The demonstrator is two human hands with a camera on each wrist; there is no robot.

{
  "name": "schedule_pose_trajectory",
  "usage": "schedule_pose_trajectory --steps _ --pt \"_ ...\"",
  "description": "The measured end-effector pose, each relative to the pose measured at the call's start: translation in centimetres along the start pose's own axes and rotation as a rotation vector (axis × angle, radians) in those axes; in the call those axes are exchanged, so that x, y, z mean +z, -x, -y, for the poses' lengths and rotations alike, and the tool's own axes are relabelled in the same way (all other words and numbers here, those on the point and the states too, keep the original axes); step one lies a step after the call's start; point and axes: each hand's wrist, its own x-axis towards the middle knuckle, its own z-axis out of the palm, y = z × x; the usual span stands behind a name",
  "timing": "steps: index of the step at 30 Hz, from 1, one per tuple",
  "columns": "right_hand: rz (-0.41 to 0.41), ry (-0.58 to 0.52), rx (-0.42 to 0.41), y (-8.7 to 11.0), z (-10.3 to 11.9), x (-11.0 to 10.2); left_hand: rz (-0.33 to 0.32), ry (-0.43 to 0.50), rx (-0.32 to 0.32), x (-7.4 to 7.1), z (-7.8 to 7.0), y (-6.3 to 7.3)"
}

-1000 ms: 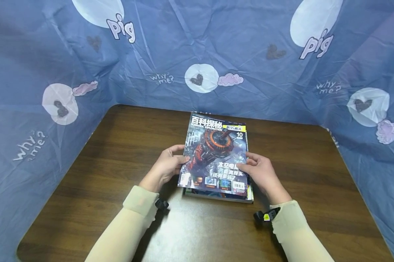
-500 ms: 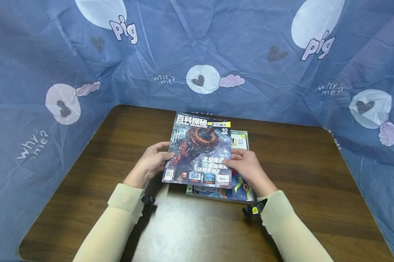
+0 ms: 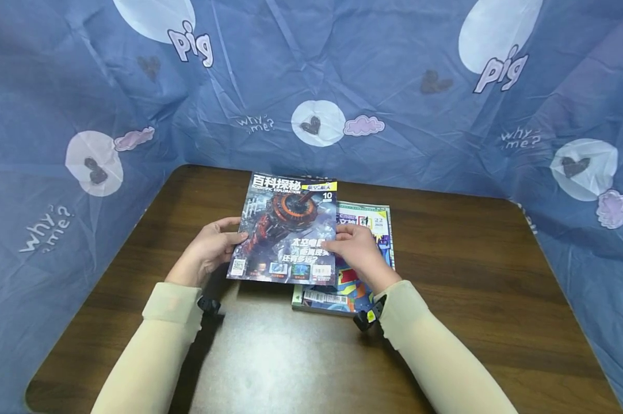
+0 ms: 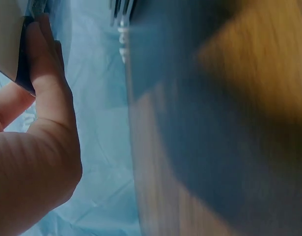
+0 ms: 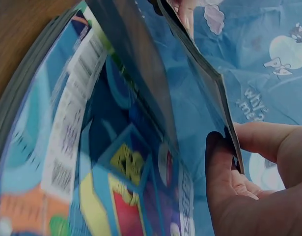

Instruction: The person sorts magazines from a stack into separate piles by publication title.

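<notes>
A magazine with a dark cover and an orange-ringed space machine is held up between both hands. The left hand pinches its left edge, thumb on the cover and fingers behind. At the opposite edge the right hand pinches it the same way. In the right wrist view the magazine's edge is seen side-on, above and apart from the books. Below and to the right lies a stack of colourful magazines, partly covered by the held one and the right forearm. The left wrist view shows the left fingers against the held magazine's corner.
The brown wooden table has rounded far corners. A blue printed cloth hangs along its back and both sides. Each wrist carries a small black camera, such as the right wrist camera.
Both hands have carried the space-cover magazine to the left, from over the stack to partly beside it. More of the colourful top cover beneath now shows.
</notes>
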Motion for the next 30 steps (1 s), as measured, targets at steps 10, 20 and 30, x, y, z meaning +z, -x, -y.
schedule_pose_trajectory --steps 10,20,30 --pt "0.020 0.007 0.010 -1.7 1.7 3.6 -0.065 -0.040 -0.033 -3.4 -1.2 -0.4" --pt "0.013 0.061 -0.053 -3.9 2.8 6.9 -0.164 -0.160 -0.048 -5.9 -2.7 -1.1" --pt "-0.007 0.221 -0.078 -6.3 3.4 9.2 -0.273 -0.246 -0.058 -7.3 -3.1 -2.3"
